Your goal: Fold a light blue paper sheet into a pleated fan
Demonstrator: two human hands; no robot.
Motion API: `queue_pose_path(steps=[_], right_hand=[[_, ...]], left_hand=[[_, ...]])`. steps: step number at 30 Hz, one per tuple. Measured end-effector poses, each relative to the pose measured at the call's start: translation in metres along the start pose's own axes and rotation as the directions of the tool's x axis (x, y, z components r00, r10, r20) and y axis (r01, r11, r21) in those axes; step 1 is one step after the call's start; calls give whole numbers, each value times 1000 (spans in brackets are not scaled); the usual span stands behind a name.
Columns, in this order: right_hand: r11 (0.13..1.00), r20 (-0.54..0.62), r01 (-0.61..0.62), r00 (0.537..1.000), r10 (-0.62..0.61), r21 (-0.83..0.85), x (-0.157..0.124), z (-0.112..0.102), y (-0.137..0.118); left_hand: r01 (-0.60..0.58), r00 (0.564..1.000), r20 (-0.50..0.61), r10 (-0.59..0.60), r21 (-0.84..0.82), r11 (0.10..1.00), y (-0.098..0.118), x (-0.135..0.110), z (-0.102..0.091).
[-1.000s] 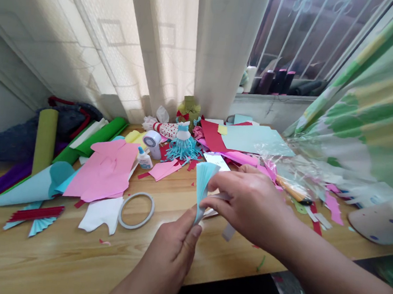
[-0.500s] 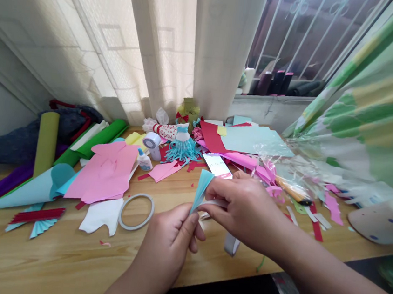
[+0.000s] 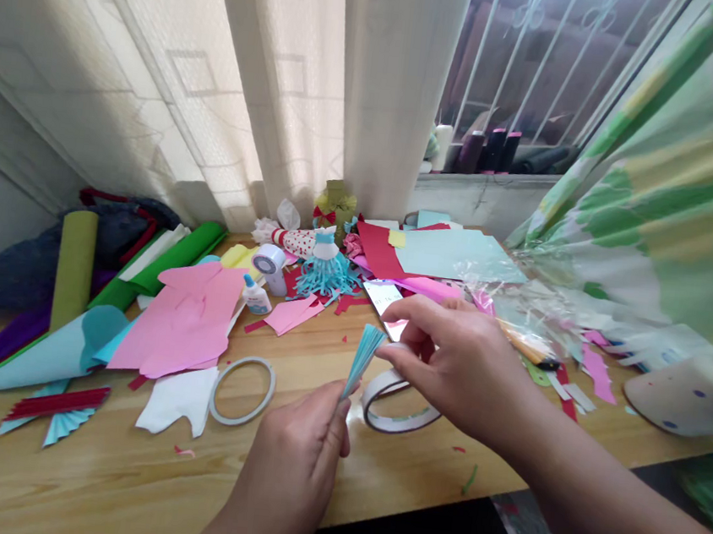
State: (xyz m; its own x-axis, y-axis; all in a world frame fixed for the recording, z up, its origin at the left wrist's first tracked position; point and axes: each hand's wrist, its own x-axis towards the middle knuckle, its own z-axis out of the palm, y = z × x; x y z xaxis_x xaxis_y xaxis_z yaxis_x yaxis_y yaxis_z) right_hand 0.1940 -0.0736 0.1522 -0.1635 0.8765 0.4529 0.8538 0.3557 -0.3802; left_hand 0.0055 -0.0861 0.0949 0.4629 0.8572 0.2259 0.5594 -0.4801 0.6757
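My left hand (image 3: 294,464) is closed, pinching the lower end of a light blue pleated paper fan (image 3: 362,355) and holding it upright over the wooden table (image 3: 117,480). My right hand (image 3: 458,363) is closed in a pinch right beside the fan's top, holding the free end of a strip from a tape roll (image 3: 398,401). That roll hangs or rests just below the right hand. A second tape ring (image 3: 242,389) lies flat on the table to the left.
Pink paper (image 3: 189,317), a light blue cone (image 3: 55,350), green and purple rolls (image 3: 77,259), a glue bottle (image 3: 256,295), a blue fringed paper figure (image 3: 324,265), a phone (image 3: 385,297) and scraps cover the table. Cellophane wrap (image 3: 642,212) fills the right. Curtains hang behind.
The fan has been squeezed from spread to narrow. My right hand has lifted a little and the tape roll has come into plain view beneath it. The camera has shifted slightly.
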Motion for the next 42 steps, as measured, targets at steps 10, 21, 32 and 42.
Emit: queue_pose_path(steps=[10, 21, 32, 42], right_hand=[[961, 16, 260, 966, -260, -96, -1, 0, 4], [960, 58, 272, 962, -268, -69, -2, 12, -6], [1000, 168, 16, 986, -19, 21, -8, 15, 2], [979, 204, -80, 978, 41, 186, -25, 26, 2]], left_hand=[[-18, 994, 105, 10, 74, 997, -11, -3, -11], [-68, 998, -6, 68, 58, 996, 11, 25, -14], [-144, 990, 40, 138, 338, 930, 3, 25, -7], [-198, 977, 24, 212, 465, 863, -7, 16, -5]])
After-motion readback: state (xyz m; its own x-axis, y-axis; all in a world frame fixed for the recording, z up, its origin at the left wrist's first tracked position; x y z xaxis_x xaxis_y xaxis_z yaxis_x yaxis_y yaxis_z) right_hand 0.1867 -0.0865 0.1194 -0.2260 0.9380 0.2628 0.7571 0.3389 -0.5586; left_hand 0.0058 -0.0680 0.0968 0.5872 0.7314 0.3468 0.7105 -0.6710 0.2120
